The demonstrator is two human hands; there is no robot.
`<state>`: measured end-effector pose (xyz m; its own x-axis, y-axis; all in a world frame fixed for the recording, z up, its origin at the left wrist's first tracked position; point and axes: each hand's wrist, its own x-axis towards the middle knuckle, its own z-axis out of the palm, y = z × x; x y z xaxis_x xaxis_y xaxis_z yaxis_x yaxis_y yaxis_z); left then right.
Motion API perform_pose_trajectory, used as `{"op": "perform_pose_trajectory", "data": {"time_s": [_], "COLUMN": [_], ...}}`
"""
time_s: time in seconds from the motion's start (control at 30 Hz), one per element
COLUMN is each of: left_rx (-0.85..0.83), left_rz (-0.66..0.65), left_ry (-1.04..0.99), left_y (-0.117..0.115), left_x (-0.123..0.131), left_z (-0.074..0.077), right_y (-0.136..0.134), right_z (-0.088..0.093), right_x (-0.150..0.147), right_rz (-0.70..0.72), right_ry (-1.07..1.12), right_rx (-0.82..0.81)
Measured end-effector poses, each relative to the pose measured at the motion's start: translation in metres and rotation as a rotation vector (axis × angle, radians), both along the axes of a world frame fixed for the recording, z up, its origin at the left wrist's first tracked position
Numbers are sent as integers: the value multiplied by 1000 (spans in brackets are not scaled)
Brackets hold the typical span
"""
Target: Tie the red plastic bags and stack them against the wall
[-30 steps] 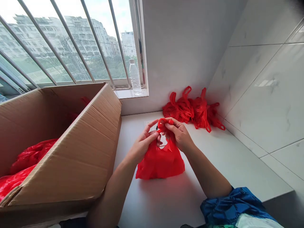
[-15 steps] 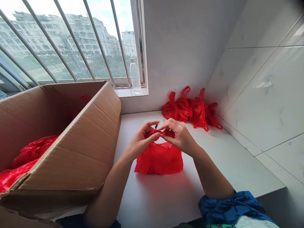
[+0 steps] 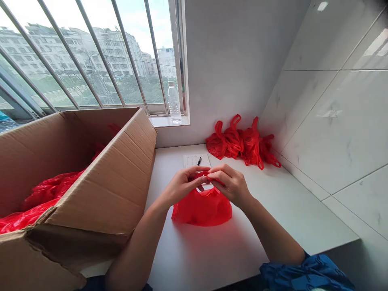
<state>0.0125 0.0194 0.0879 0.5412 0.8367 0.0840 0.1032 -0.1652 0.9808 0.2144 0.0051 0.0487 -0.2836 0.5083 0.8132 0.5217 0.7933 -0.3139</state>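
White worktop (image 3: 212,258) beneath a barred window (image 3: 91,60): red carrier bag held in both hands.

Left to right: open cardboard carton (image 3: 91,178) containing red plastic bags (image 3: 51,190); clear water bottle (image 3: 174,103) on the windowsill (image 3: 166,121); left hand (image 3: 184,186) and right hand (image 3: 230,186), both grips clenched on the gathered handles of the red carrier bag (image 3: 203,210), its body lying crosswise on the worktop just below them, neither hand nearer; paper sheet (image 3: 194,160) with pen (image 3: 199,161), writing unreadable; heaped red bags (image 3: 242,143) against the tiled wall (image 3: 318,121).

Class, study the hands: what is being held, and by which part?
The left hand and right hand hold a red plastic bag by its gathered handles.
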Motion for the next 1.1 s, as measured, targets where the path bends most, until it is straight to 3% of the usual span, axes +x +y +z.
{"op": "perform_pose_trajectory", "data": {"time_s": [0.2,0.33,0.5,0.6,0.73,0.8,0.93,1.1], "left_rx": [-273,-289,-21,11,-3,-19,-31,247], "left_rz": [96,273,680,806,763,712,579,325], "left_ry": [-233,-312,-256,-219,-182,-117,267,618], "left_y": [-8,-4,5,5,-5,-11,-16,-15], "left_x": [12,6,-27,-46,-65,-72,-67,-22], "left_z": [-17,-31,-55,-79,-102,-105,-101,-89], "right_y": [-8,-20,-54,-73,-81,-77,-52,-4], "right_z": [-18,-19,-37,-52,-63,-66,-72,-80], "right_x": [-2,8,39,58,79,87,80,30], "right_rz": [-83,-24,192,254,362,301,-38,13], "right_ry": [4,92,188,222,214,184,-49,-392], "right_rx": [94,45,-284,-586,-905,-953,-791,-582]}}
